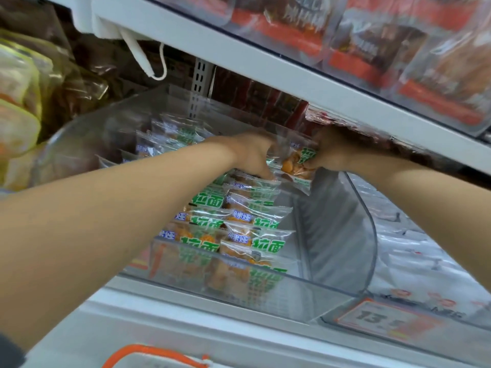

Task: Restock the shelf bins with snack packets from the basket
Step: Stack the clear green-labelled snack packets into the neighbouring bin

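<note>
A clear plastic shelf bin (342, 235) holds two rows of small clear snack packets (239, 229) with green lettering and orange contents. Both my arms reach deep into the bin, under the shelf above. My left hand (252, 155) presses down on the packets at the back of the rows. My right hand (332, 152) pinches one snack packet (297, 163) by its right edge, held between the two hands above the stack. The basket's orange handle (148, 353) shows at the bottom edge.
A white shelf (265, 65) with red packaged goods (372, 30) hangs low over my hands. A price label (385, 318) sits at the bin's front right. A neighbouring bin (430, 261) holds white packets. Yellow and brown bags (24, 107) fill the left.
</note>
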The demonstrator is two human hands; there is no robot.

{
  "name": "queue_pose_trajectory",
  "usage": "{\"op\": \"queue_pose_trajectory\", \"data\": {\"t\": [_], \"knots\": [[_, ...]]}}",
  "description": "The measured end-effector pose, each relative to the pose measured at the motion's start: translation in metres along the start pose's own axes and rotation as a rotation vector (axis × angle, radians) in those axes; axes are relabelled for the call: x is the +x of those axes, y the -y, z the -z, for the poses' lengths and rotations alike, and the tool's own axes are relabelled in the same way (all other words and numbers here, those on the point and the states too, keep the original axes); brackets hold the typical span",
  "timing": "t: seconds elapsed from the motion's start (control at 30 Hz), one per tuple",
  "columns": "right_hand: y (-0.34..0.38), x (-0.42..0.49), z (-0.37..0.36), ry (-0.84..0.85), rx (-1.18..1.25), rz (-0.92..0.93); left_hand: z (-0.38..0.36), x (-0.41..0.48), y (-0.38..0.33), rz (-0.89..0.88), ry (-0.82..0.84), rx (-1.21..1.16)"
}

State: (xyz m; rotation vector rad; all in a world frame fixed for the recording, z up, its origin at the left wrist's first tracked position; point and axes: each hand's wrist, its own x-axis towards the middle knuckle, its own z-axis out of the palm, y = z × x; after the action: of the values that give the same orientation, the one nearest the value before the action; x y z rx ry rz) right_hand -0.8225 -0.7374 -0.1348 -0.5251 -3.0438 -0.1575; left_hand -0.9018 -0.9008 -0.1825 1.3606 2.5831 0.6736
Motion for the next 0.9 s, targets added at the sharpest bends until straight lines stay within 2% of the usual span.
{"op": "queue_pose_trajectory", "data": {"t": [0.17,0.43,0.63,0.9], "knots": [[-0.004,0.018,-0.026,-0.004,-0.264,0.134,-0.01,0.007,0.004,-0.001,0.017,0.112],[0.002,0.021,-0.029,0.14,-0.442,0.142,-0.016,0.007,0.011,-0.033,0.0,0.179],[-0.003,0.03,-0.042,0.019,-0.42,0.206,-0.019,0.008,0.01,-0.033,0.037,0.276],[-0.001,0.033,-0.039,0.119,-0.279,0.156,-0.018,0.006,0.009,-0.019,0.057,0.304]]}}
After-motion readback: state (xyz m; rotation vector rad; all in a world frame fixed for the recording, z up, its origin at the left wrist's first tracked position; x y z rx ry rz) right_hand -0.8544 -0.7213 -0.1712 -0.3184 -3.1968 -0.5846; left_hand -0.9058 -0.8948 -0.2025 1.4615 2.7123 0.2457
